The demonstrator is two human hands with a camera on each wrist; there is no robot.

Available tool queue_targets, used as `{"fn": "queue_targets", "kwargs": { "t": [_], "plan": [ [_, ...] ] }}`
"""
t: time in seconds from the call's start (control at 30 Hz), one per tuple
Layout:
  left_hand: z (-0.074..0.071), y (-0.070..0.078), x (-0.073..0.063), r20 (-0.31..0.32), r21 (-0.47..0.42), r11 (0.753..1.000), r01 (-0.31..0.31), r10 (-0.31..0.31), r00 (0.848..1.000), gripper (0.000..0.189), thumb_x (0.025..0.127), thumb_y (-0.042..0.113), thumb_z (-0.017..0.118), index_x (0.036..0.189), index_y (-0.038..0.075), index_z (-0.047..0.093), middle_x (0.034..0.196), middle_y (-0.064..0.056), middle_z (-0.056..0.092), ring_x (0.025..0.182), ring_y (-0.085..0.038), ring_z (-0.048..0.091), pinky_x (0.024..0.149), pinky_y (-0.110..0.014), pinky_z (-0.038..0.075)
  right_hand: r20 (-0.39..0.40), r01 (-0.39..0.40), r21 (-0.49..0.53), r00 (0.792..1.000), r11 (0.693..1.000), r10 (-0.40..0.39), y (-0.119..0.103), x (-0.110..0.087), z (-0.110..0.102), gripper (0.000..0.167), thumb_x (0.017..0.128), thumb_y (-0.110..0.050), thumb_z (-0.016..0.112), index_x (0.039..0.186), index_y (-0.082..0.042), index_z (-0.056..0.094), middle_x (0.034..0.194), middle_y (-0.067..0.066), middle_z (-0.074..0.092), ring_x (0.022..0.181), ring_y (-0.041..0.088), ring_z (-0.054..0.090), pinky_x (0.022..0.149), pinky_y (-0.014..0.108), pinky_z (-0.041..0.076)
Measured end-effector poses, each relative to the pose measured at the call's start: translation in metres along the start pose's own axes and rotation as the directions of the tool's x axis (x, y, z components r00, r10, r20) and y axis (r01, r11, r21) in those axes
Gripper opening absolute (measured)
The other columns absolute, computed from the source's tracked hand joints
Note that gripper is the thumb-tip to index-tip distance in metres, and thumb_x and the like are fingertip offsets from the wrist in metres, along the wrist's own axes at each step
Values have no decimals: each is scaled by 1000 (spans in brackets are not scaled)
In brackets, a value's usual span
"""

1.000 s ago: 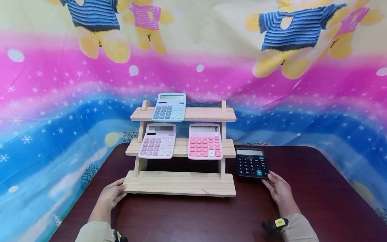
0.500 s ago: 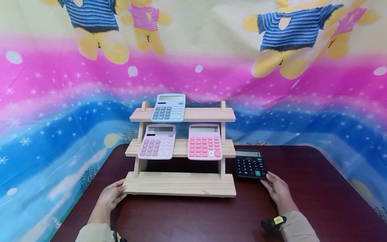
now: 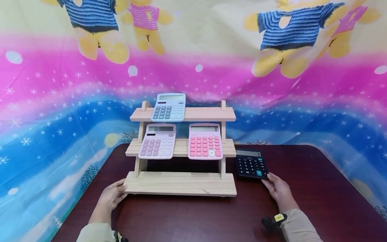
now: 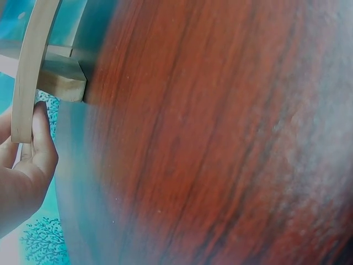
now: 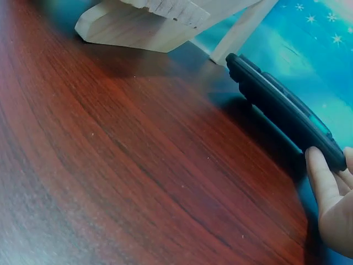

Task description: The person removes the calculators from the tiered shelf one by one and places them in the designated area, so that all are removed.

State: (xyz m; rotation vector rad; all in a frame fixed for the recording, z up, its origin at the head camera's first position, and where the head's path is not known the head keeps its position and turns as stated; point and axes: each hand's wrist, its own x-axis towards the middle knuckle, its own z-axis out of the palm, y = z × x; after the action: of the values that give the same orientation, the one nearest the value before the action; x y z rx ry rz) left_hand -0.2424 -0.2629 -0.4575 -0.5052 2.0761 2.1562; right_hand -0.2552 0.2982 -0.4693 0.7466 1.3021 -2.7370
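- Holding the black calculator by its near right corner: right grip, thumb and fingers pinched on it.
- Black calculator is just beside the wooden stand, on its right, tilted over the tabletop; contact at far edge unclear.
- Left grip pinches the left end of the bottom shelf, apparently bracing it.
- Step in hand, judged: managing the black calculator with the wooden stand held.
- Next move likely calls for a firm pinch and clearance from the shelf ends.

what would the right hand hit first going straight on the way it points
The right hand already pinches the black calculator; beyond it, likely the wooden stand, though depth is unclear.
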Motion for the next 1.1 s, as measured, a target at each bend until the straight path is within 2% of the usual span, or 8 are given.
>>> {"fn": "queue_targets", "kwargs": {
  "t": [0.13, 0.23, 0.4, 0.63, 0.73, 0.83, 0.93, 1.1],
  "plan": [
    [0, -2, 2, -5, -2, 1000, -4, 4, 1000, 55, 87, 9, 51, 134, -3, 25, 131, -30, 24, 84, -8, 52, 70, -22, 45, -32, -12, 21, 999, 1000, 12, -1, -1, 1, 61, 90, -7, 44, 139, -15, 10, 143, 2, 7, 118, 18, 32, 93, 29, 29],
    [0, -3, 3, -4, 0, 1000, -2, 2, 1000, 55, 87, 8, 51, 134, -2, 25, 131, -30, 24, 88, -11, 51, 72, -22, 45, -46, -14, 22, 999, 1000, 15, 0, -2, 1, 61, 90, -5, 42, 139, -14, 8, 143, 3, 3, 125, 20, 15, 92, 31, 28],
    [0, -4, 5, 3, -1, 1000, -1, 1, 1000, 54, 87, 8, 50, 134, -2, 25, 131, -30, 24, 89, -12, 51, 74, -24, 44, -67, -8, -15, 998, 1000, 7, 0, -6, 0, 59, 90, -3, 40, 139, -11, 7, 143, 5, 1, 125, 21, 11, 91, 32, 30],
    [-2, -6, 6, 14, 4, 1000, -9, 9, 1000, 54, 88, 8, 49, 135, -2, 23, 131, -30, 24, 90, -12, 50, 75, -24, 44, -118, 38, -193, 991, 980, -61, 3, -10, 2, 55, 90, -2, 39, 137, -4, 12, 141, 12, 7, 124, 26, 15, 84, 27, 39],
    [-2, -6, 6, 10, 0, 1000, -8, 8, 1000, 55, 88, 8, 49, 135, -1, 23, 132, -30, 24, 90, -11, 50, 75, -23, 44, -159, 56, -268, 982, 962, -101, 4, -11, 5, 53, 88, -2, 43, 136, -1, 19, 139, 17, 15, 114, 26, 34, 80, 27, 43],
    [-2, -6, 6, 7, -9, 1000, -5, 5, 1000, 55, 88, 7, 50, 135, -2, 23, 132, -30, 23, 90, -11, 50, 74, -23, 44, -184, 86, -320, 971, 943, -151, 5, -13, 8, 53, 86, -1, 48, 134, 4, 25, 132, 21, 26, 86, 14, 51, 75, 27, 46],
    [-2, -5, 4, 16, -13, 1000, -5, 5, 1000, 56, 88, 8, 50, 135, -2, 22, 132, -30, 22, 92, -13, 49, 74, -22, 44, -203, 113, -365, 959, 924, -198, 6, -14, 8, 51, 84, 1, 50, 130, 9, 30, 119, 22, 37, 63, 7, 54, 71, 27, 48],
    [-1, -4, 2, 19, -5, 1000, -10, 10, 1000, 55, 88, 9, 49, 135, -2, 23, 132, -30, 22, 91, -12, 49, 73, -20, 44, -205, 137, -456, 945, 879, -254, 5, -17, 7, 45, 83, 2, 50, 124, 14, 36, 106, 22, 46, 61, 6, 55, 68, 29, 49]
  ]
}}
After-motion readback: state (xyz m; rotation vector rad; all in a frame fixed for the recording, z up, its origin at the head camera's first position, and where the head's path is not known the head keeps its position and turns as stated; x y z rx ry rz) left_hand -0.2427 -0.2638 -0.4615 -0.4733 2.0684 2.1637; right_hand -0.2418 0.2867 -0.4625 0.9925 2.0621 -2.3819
